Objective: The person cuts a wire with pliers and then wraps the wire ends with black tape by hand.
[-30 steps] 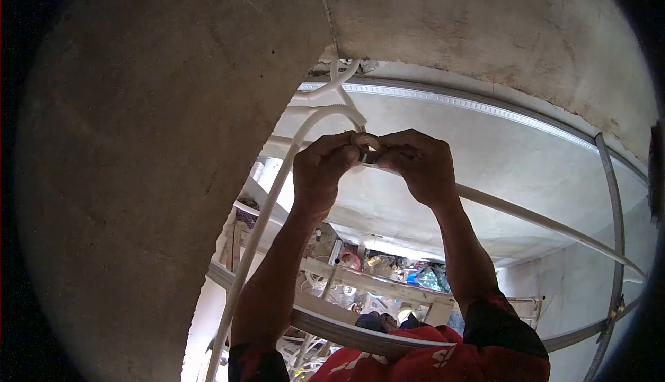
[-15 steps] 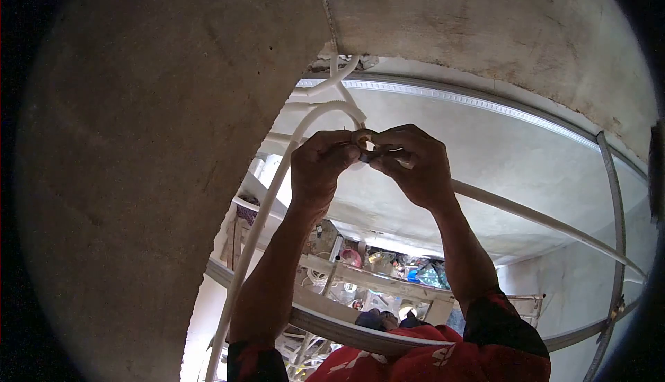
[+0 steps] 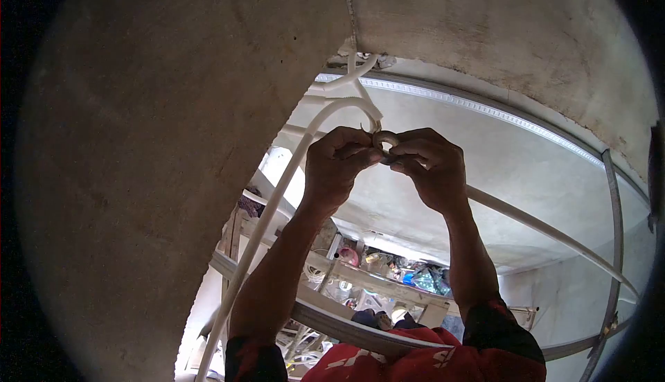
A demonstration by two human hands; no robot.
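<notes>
Just one ring (image 3: 386,135) between two hands (image 3: 335,169) (image 3: 435,169)

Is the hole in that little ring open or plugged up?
Open: bright background shows through the middle of the ring, which the left hand and right hand hold between their fingertips.

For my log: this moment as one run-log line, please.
left hand: pinching ring; right hand: touching ring; nearby: bent white pipe

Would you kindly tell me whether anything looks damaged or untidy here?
Yes: the concrete's edge near the curved white pipe is ragged and chipped rather than straight, and the jumbled clutter below looks untidy, though I cannot identify every piece.
</notes>
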